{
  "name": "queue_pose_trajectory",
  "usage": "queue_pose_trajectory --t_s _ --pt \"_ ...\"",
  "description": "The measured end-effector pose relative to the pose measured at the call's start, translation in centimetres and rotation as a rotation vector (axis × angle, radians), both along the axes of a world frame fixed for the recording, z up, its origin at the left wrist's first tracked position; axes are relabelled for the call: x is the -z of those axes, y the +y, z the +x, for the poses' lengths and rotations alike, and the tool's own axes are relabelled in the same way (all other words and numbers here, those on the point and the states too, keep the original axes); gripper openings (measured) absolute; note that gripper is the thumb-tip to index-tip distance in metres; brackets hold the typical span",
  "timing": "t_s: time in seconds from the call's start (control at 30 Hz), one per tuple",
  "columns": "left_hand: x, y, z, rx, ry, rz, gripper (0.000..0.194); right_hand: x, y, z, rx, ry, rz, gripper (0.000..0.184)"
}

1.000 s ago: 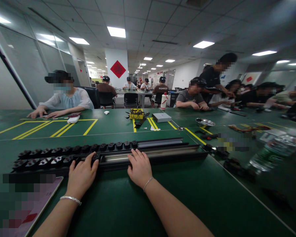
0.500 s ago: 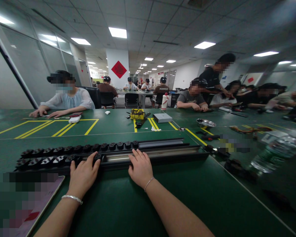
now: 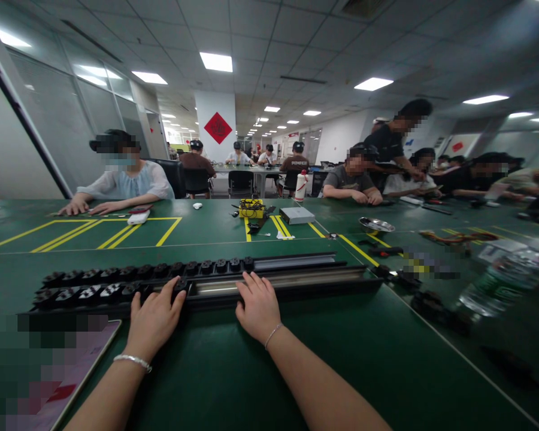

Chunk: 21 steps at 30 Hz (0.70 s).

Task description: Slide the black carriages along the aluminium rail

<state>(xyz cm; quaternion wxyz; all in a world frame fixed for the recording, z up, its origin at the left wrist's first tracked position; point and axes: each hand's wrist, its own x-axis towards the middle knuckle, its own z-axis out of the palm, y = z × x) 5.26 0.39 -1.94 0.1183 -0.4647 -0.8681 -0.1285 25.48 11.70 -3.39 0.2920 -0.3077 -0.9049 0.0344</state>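
A long black track (image 3: 305, 291) lies crosswise before me, with several black socket-like modules (image 3: 88, 293) lined up in its left part and a bare metallic channel to the right. My left hand (image 3: 153, 323) rests over the track with its fingers apart. Its index finger and thumb are at a black module (image 3: 181, 285) at the end of the row. Further right, my right hand (image 3: 259, 306) lies on the track's bare stretch, fingers extended and holding nothing. Behind it runs a second track (image 3: 296, 262) with a similar row of modules. The fingers partly hide the front row.
A phone or tablet-like device (image 3: 90, 365), partly blurred out, lies at the lower left. To the right are a plastic bottle (image 3: 503, 281), a metal bowl (image 3: 376, 225) and dark parts. A yellow box (image 3: 251, 208) and grey box (image 3: 297, 215) stand farther back. Other people sit around the table.
The whole view has shifted slightly. Both hands keep the same places on the track, and the modules show no visible movement along it.
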Motion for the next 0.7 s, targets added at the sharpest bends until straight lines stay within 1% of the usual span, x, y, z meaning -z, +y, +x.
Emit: queue_pose_trajectory --t_s 0.33,0.7 --pt "0.07 0.02 -0.21 0.005 -0.031 0.006 0.054 -0.07 -0.06 0.06 0.001 0.004 0.004 0.044" --pt "0.34 -0.11 -0.33 0.05 0.005 0.006 0.052 -0.06 -0.05 0.0 0.003 0.006 0.008 0.043"
